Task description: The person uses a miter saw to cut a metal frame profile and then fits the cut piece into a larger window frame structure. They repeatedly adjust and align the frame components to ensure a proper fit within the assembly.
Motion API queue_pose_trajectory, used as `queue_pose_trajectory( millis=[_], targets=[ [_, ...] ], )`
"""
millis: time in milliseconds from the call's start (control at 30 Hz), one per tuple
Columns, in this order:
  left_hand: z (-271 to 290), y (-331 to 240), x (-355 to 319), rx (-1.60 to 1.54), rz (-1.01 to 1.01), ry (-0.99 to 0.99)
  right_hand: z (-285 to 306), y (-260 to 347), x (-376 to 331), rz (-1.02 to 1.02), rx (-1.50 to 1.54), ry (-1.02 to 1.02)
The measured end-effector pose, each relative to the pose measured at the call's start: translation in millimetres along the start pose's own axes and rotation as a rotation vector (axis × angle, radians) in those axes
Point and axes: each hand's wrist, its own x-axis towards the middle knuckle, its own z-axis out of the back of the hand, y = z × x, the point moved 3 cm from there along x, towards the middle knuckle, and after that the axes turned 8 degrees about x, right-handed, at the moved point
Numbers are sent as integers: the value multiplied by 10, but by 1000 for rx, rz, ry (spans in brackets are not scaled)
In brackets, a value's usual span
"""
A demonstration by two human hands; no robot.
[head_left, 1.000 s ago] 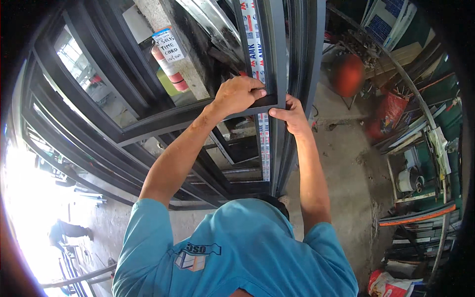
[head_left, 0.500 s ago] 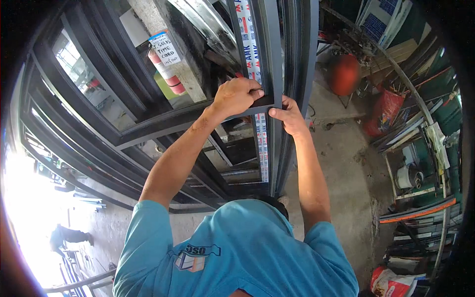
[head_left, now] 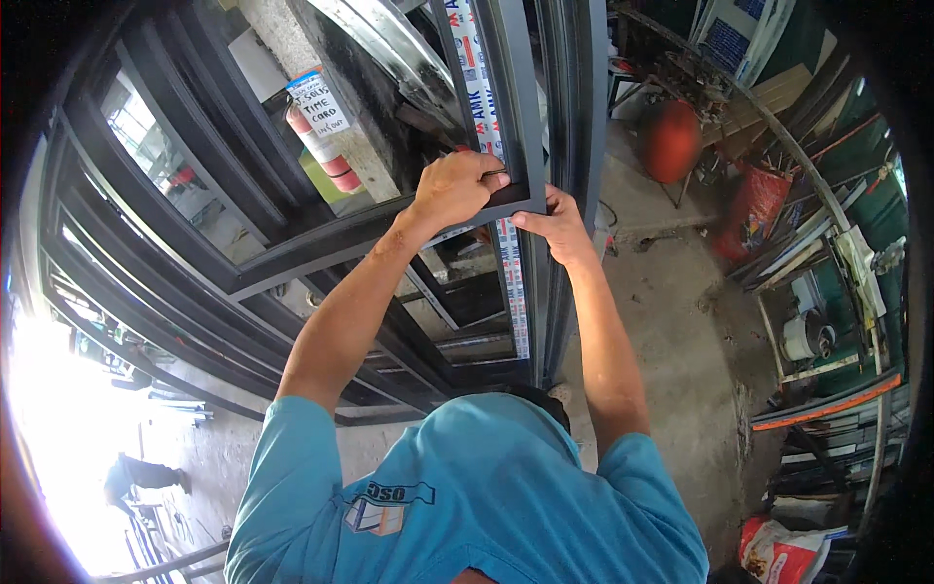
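While my left hand point(head_left: 457, 188) closes over the corner of the dark metal frame point(head_left: 292, 255), I seem to be seating the joint where its crossbar meets the upright.

My left grip is clamped on the crossbar's end, something thin pinched in the fingers; what it is I cannot tell. My right hand point(head_left: 556, 226) pinches the upright just beside it, thumb under the corner. Both grips touch the joint in front of me. Next, I judge, calls for steady pressure with the pieces square. A taped profile strip point(head_left: 510, 282) runs down behind.
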Motion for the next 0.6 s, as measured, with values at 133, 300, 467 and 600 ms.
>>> queue_pose_trajectory(
  millis=[133, 300, 467, 600],
  targets=[
    [-32, 11, 39, 32, -37, -65, 42, -12, 8, -18, 20, -10],
    [4, -15, 4, 9, -4, -33, -21, 26, -10, -39, 47, -5],
    [-72, 24, 67, 5, -48, -45, -66, 100, -45, -8, 74, -5],
    [-59, 54, 66, -2, -47, -44, -94, 73, -38, 14, 77, -3]
  ],
)
